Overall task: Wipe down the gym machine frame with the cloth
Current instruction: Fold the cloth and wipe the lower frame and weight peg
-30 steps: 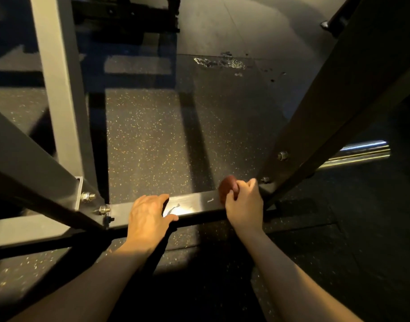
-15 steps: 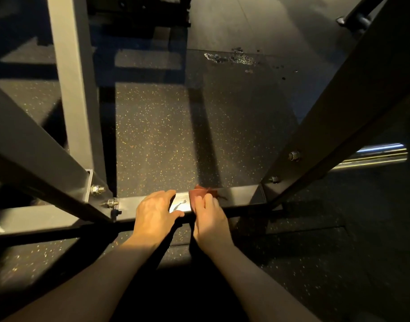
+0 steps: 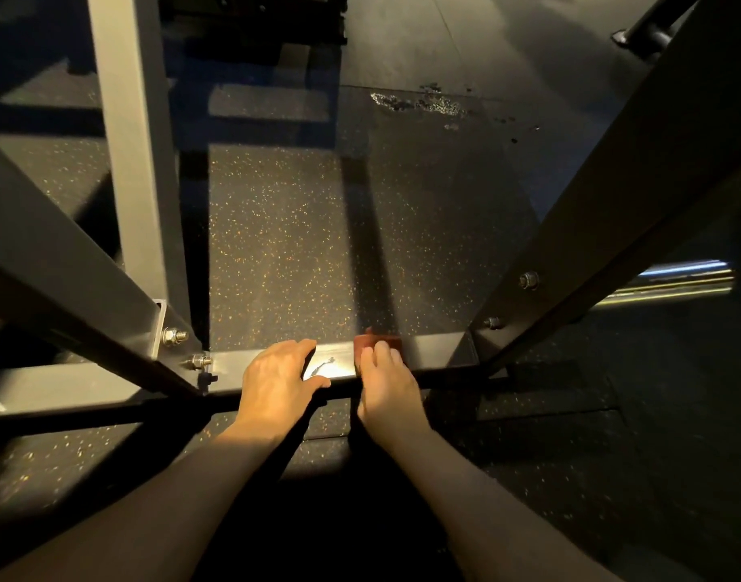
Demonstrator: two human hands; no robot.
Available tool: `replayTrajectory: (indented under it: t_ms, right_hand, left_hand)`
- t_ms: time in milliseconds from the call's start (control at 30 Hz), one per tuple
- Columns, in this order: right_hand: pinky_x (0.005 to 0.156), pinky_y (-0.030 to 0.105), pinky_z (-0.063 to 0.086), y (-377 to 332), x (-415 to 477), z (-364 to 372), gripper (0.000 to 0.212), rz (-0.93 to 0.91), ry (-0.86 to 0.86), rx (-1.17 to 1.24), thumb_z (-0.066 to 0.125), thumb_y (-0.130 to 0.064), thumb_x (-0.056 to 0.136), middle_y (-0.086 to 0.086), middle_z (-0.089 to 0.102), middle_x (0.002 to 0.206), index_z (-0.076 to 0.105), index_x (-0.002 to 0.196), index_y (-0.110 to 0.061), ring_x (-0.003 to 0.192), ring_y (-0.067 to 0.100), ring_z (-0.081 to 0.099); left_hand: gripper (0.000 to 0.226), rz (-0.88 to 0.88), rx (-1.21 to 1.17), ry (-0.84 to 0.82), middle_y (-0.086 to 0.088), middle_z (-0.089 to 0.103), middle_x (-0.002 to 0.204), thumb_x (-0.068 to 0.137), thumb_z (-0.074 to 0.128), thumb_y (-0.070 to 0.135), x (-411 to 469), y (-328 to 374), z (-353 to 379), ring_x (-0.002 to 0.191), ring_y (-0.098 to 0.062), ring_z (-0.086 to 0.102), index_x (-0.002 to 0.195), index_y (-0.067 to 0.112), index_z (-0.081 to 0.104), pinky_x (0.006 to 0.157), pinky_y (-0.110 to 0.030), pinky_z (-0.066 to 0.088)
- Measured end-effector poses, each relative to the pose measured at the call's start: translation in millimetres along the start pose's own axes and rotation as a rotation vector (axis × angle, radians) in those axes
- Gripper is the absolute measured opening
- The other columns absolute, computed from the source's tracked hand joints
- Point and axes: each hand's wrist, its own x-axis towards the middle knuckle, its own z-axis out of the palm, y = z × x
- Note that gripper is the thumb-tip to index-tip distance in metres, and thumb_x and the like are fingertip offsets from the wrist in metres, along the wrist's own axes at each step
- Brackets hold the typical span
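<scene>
Cloth [image 3: 385, 340], grasped by fingers of right hand [image 3: 387, 382], presses on frame [image 3: 436, 352] to wipe; left hand [image 3: 276, 371], fingers released, braces.

Reddish-brown cloth [image 3: 379, 343], grey frame [image 3: 431, 348], black floor [image 3: 301, 245] flecked orange

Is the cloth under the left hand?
No, the red cloth is under the right hand on the bar, while the left hand rests bare on it.

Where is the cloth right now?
Head view, just right of centre: the reddish cloth sits on the low crossbar, under the right hand, with the left hand on the bar to its left.
</scene>
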Motion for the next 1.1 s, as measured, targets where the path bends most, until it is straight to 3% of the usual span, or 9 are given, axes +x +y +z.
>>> replayTrajectory:
  t_ms: [67, 233, 367, 467, 633, 733, 833, 933, 1100]
  right_hand:
    - [0.094, 0.034, 0.051, 30.8, -4.1, -15.4, 0.048, -0.053, -0.028, -0.116, 0.062, -0.008, 0.088, 0.004, 0.048, 0.125, 0.051, 0.134, -0.014, 0.110, 0.020, 0.049]
    - [0.095, 0.031, 0.052, 68.8, -11.0, -35.1, 0.038, 0.329, 0.034, -0.055, 0.056, -0.020, 0.099, 0.006, 0.046, 0.135, 0.048, 0.136, -0.018, 0.110, 0.016, 0.054]
    - [0.087, 0.025, 0.045, 0.4, -9.5, 5.9, 0.040, 0.090, -0.002, 0.060, 0.054, -0.005, 0.089, 0.009, 0.046, 0.125, 0.050, 0.129, -0.010, 0.106, 0.021, 0.050]
    - [0.079, 0.035, 0.052, -43.8, 2.4, 34.3, 0.031, -0.067, 0.007, 0.103, 0.051, -0.007, 0.083, 0.010, 0.051, 0.108, 0.058, 0.113, -0.007, 0.095, 0.027, 0.053]
    - [0.085, 0.042, 0.046, -69.4, 8.8, 34.2, 0.047, -0.282, -0.149, -0.037, 0.063, -0.013, 0.089, 0.010, 0.048, 0.125, 0.048, 0.134, -0.013, 0.111, 0.031, 0.052]
    - [0.092, 0.037, 0.047, -41.0, 9.5, 16.2, 0.047, -0.143, -0.090, -0.191, 0.055, -0.020, 0.096, 0.007, 0.049, 0.129, 0.043, 0.142, -0.016, 0.115, 0.027, 0.051]
    - [0.077, 0.029, 0.045, -10.3, 3.4, 0.5, 0.044, 0.155, -0.075, -0.192, 0.057, -0.019, 0.097, 0.005, 0.047, 0.128, 0.042, 0.139, -0.014, 0.112, 0.020, 0.052]
    - [0.075, 0.026, 0.039, -15.9, -3.5, 10.2, 0.041, 0.226, -0.050, -0.016, 0.059, -0.013, 0.095, 0.007, 0.049, 0.125, 0.045, 0.134, -0.012, 0.102, 0.017, 0.051]
    - [0.096, 0.032, 0.046, -74.6, 10.2, 40.0, 0.046, -0.145, -0.097, -0.064, 0.054, -0.007, 0.093, 0.012, 0.047, 0.131, 0.046, 0.138, -0.006, 0.119, 0.029, 0.048]
  left_hand:
    - [0.056, -0.003, 0.000, -0.019, -0.001, 0.071, 0.116, 0.081, 0.083, 0.043, -0.3, 0.4, -1.7, 0.110, -0.024, 0.063, 0.129, 0.018, 0.066, 0.092, -0.039, 0.051]
    - [0.065, -0.055, -0.067, -0.074, -0.002, 0.066, 0.131, 0.084, 0.083, 0.037, -1.3, 4.7, -7.6, 0.124, -0.023, 0.057, 0.141, 0.020, 0.058, 0.104, -0.037, 0.046]
    - [0.074, -0.072, -0.139, -0.150, -0.002, 0.054, 0.149, 0.085, 0.082, 0.027, -13.3, 1.4, -17.3, 0.140, -0.022, 0.046, 0.151, 0.019, 0.047, 0.116, -0.036, 0.035]
    - [0.060, -0.155, -0.211, 0.044, -0.001, 0.058, 0.145, 0.089, 0.076, 0.017, -45.1, -10.8, -22.4, 0.138, -0.020, 0.050, 0.145, 0.017, 0.055, 0.116, -0.029, 0.032]
    - [0.040, -0.261, -0.206, 0.296, -0.004, 0.071, 0.124, 0.087, 0.079, 0.017, -81.5, -39.2, -45.1, 0.119, -0.024, 0.064, 0.125, 0.012, 0.071, 0.109, -0.037, 0.044]
    - [0.024, -0.284, -0.290, 0.453, 0.000, 0.076, 0.097, 0.083, 0.083, 0.021, -86.1, -44.6, -59.5, 0.094, -0.019, 0.071, 0.103, 0.009, 0.077, 0.092, -0.036, 0.055]
    - [0.018, -0.497, -0.474, 0.535, 0.010, 0.069, 0.080, 0.083, 0.084, 0.028, -87.3, -34.6, -74.5, 0.080, -0.012, 0.067, 0.088, 0.015, 0.072, 0.076, -0.028, 0.051]
    - [0.030, -0.631, -0.588, 0.596, 0.002, 0.070, 0.089, 0.081, 0.085, 0.035, -88.4, -27.2, -83.1, 0.085, -0.016, 0.069, 0.092, 0.013, 0.068, 0.075, -0.029, 0.054]
    - [0.052, -0.661, -0.555, 0.634, -0.004, 0.062, 0.122, 0.083, 0.084, 0.035, -95.9, -17.3, -91.7, 0.100, -0.016, 0.066, 0.122, 0.010, 0.063, 0.085, -0.037, 0.061]
